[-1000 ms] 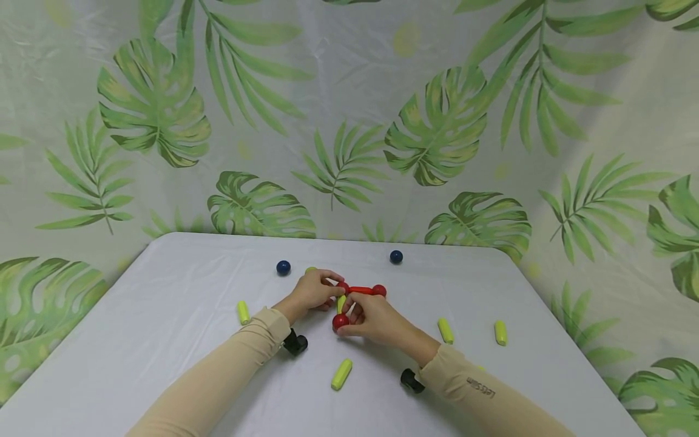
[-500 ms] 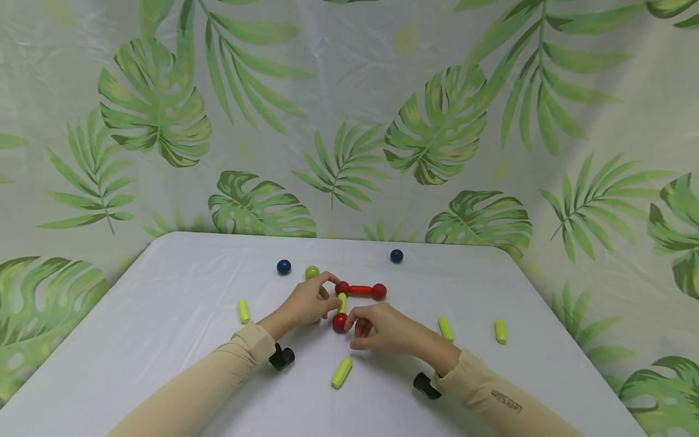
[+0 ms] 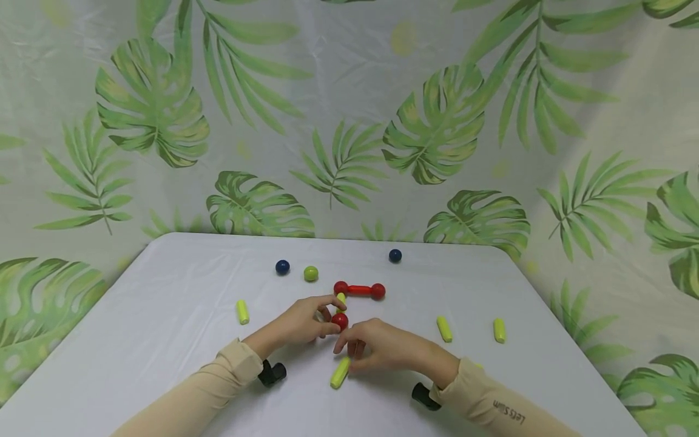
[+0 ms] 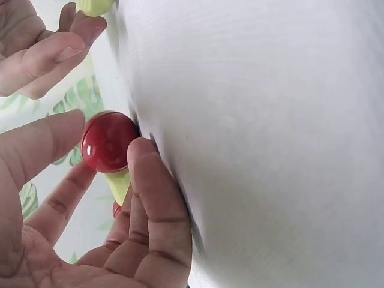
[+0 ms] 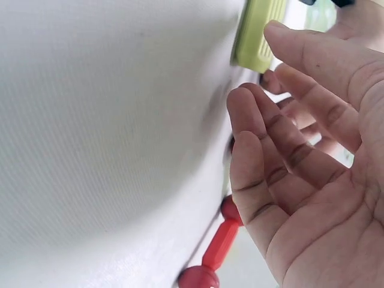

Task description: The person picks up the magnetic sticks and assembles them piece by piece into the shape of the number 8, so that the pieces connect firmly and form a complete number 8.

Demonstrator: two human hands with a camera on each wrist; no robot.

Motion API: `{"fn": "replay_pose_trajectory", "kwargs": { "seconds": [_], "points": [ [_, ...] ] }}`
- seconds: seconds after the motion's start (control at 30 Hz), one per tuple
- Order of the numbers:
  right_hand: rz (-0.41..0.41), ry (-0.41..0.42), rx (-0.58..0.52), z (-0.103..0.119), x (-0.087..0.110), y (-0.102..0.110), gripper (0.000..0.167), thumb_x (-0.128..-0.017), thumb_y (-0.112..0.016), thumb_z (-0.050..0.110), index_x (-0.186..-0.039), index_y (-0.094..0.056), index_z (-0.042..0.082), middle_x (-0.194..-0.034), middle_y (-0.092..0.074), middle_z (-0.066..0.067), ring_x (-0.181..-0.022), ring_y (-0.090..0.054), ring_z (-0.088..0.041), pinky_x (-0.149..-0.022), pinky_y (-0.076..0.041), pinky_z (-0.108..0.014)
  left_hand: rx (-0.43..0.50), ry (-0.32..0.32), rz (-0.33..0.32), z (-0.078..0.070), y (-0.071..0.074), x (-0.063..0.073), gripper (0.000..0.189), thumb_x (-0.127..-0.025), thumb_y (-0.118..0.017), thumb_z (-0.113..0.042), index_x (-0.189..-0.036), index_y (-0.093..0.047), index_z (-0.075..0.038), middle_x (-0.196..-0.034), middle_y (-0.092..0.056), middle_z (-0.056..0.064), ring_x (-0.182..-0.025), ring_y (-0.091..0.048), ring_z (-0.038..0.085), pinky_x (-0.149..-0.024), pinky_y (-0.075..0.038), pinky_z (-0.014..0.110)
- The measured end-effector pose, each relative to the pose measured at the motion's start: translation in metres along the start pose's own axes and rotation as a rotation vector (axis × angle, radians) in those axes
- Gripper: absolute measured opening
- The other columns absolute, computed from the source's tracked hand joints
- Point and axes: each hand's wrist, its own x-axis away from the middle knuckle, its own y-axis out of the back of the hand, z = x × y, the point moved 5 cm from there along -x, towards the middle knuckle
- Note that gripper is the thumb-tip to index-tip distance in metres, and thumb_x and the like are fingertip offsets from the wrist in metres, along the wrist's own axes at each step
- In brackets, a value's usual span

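My left hand is around the near red ball. In the left wrist view, its thumb and fingers lie against opposite sides of that ball. A yellow-green stick runs from this ball to a second red ball. From there a red stick leads to a third red ball. My right hand hovers with loosely bent fingers over a loose yellow-green stick. Its thumb is close to the stick's end; contact is unclear.
At the back lie a dark blue ball, a green ball and another dark blue ball. Loose yellow-green sticks lie left and right on the white table. A leaf-patterned cloth hangs behind.
My right hand has left the near red ball and moved toward me, to the loose stick. My left hand has come down from the far red ball to the near one.
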Motion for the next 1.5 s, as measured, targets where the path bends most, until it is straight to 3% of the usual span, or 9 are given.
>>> {"fn": "replay_pose_trajectory", "kwargs": {
  "seconds": [0.3,0.57,0.83,1.13,1.5],
  "points": [
    [0.007,0.011,0.004,-0.002,-0.001,-0.008,0.024,-0.092,-0.086,0.013,-0.115,-0.079,0.017,-0.094,-0.071,0.008,-0.084,-0.063,-0.003,-0.085,-0.056,-0.019,-0.012,-0.043,-0.009,-0.003,-0.003,0.000,0.034,-0.097,-0.079,-0.015,-0.131,-0.069,-0.015,-0.104,-0.072,0.008,-0.072,-0.066,0.014,-0.064,-0.051,0.027],
    [-0.011,0.048,0.042,-0.003,-0.002,-0.012,0.018,-0.093,-0.085,0.013,-0.110,-0.079,0.016,-0.092,-0.069,0.007,-0.081,-0.060,-0.001,-0.079,-0.054,-0.017,0.008,-0.022,-0.025,-0.001,-0.004,-0.002,0.030,-0.098,-0.077,-0.012,-0.127,-0.072,-0.016,-0.105,-0.072,0.007,-0.071,-0.066,0.014,-0.063,-0.051,0.026],
    [-0.034,0.010,0.010,-0.013,0.002,-0.010,0.014,-0.094,-0.085,0.018,-0.105,-0.076,0.020,-0.088,-0.064,0.013,-0.080,-0.058,0.000,-0.078,-0.053,-0.018,0.029,0.009,-0.032,-0.001,-0.003,-0.001,0.029,-0.097,-0.078,-0.011,-0.125,-0.074,-0.017,-0.103,-0.071,0.006,-0.070,-0.065,0.015,-0.062,-0.050,0.026],
    [-0.118,-0.040,0.029,-0.037,0.012,0.006,0.011,-0.097,-0.082,0.021,-0.104,-0.074,0.020,-0.085,-0.064,0.012,-0.077,-0.056,0.000,-0.074,-0.050,-0.019,0.043,0.013,-0.033,0.001,-0.004,-0.004,0.030,-0.096,-0.078,-0.010,-0.125,-0.074,-0.018,-0.103,-0.071,0.005,-0.071,-0.066,0.016,-0.063,-0.051,0.028],
    [-0.267,-0.088,0.071,-0.057,0.011,0.028,0.014,-0.096,-0.083,0.018,-0.103,-0.073,0.010,-0.076,-0.060,0.006,-0.070,-0.053,-0.004,-0.066,-0.046,-0.021,0.061,0.032,-0.027,0.003,-0.004,-0.005,0.030,-0.097,-0.078,-0.011,-0.125,-0.074,-0.018,-0.104,-0.070,0.005,-0.072,-0.066,0.016,-0.064,-0.051,0.029]
  ]
}}
